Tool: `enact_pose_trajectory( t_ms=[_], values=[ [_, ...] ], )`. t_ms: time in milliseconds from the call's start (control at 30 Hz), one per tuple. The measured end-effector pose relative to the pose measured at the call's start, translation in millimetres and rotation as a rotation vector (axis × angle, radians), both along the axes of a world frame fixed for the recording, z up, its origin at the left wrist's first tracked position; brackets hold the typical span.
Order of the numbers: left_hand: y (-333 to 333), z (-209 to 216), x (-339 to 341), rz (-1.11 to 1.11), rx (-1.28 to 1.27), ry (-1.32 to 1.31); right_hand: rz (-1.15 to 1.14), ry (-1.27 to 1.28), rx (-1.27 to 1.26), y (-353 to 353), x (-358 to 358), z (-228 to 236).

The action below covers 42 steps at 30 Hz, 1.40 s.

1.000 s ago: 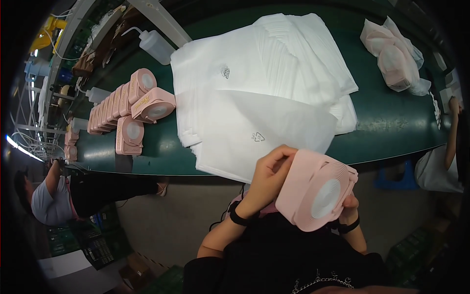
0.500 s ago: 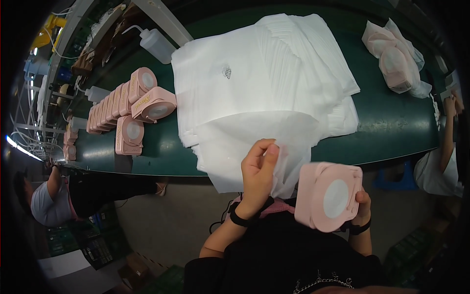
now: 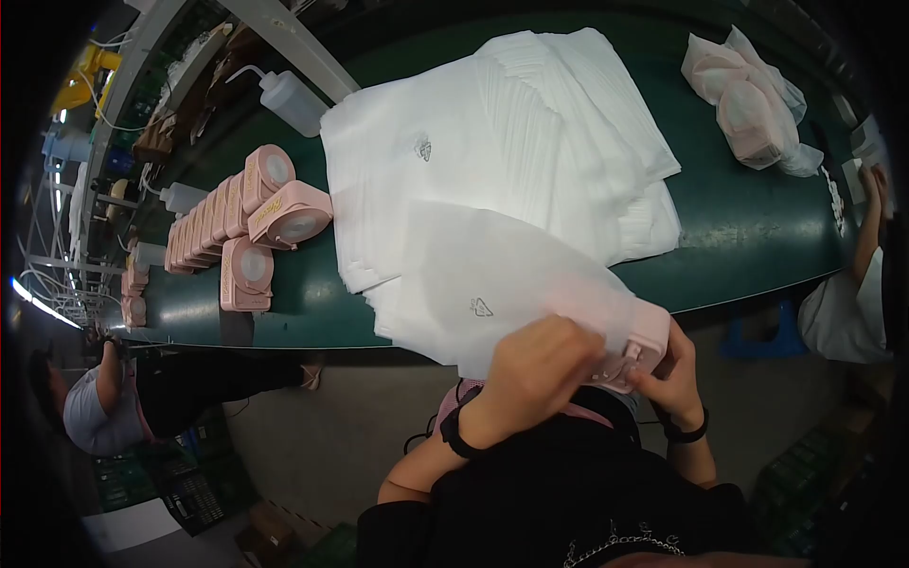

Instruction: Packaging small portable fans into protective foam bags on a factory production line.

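A translucent white bag (image 3: 478, 270) lies slanted over the front of a large stack of flat white bags (image 3: 417, 208). My left hand (image 3: 544, 369) is closed on the bag's edge near its right end. My right hand (image 3: 677, 374) grips the outer end of a pink rounded device (image 3: 650, 327), thumb underneath and fingers behind. The device's left part sits inside the bag, where pink shows faintly through; its round white disc is hidden. How my left fingertips pinch the bag is partly hidden by the hand itself.
Several pink devices (image 3: 248, 270) stand in a row at the left of the green table (image 3: 748, 241). Bagged pink devices (image 3: 748, 109) lie at the far right. A squeeze bottle (image 3: 292, 102) stands behind the stack. Other people work at both sides; a blue stool (image 3: 765, 331) stands beyond the table edge.
My right hand has brought the pink device up and left, partly into the bag. My left hand has moved right and down to the device, and the bag has come off the stack.
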<state>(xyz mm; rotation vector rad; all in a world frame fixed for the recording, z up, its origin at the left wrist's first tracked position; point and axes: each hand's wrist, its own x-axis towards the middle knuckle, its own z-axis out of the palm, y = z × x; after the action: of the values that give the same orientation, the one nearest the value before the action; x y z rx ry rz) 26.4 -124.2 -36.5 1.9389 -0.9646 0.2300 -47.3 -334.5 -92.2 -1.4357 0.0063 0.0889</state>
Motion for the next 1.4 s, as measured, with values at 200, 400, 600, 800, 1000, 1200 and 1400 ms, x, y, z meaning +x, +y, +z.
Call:
enact_pose_trajectory(
  t_ms=[200, 400, 600, 800, 1000, 1200, 1400],
  values=[
    [-3.6, 6.5, -23.3, -0.249, 0.174, -0.105, -0.337, 0.436, 0.982, 17.7, 18.6, 11.7],
    [-15.0, 7.2, -19.4, -0.026, -0.102, 0.019, -0.204, -0.011, 0.065, 19.8, -6.4, -31.3],
    [-32.5, 2.1, -28.3, -0.567, -0.073, 0.153, 0.009, 0.184, 0.371, 32.4, -8.6, -35.3],
    [32.6, 56.0, 7.0, -0.095, -0.540, 0.657, 0.469, -0.142, -0.026, 34.1, 33.3, 52.1],
    [24.9, 114.0, 2.8, -0.448, -0.316, 0.485, -0.067, -1.131, -0.756, 47.5, 42.5, 94.2],
    [9.8, 81.3, 3.5, -0.258, -0.187, 0.206, 0.083, -0.681, -0.160, 40.8, 23.8, 66.5],
    [4.4, -46.9, 5.1, -0.337, -0.243, 1.577, 0.026, -0.488, -0.025, 2.4, -7.0, 43.2]
  ],
)
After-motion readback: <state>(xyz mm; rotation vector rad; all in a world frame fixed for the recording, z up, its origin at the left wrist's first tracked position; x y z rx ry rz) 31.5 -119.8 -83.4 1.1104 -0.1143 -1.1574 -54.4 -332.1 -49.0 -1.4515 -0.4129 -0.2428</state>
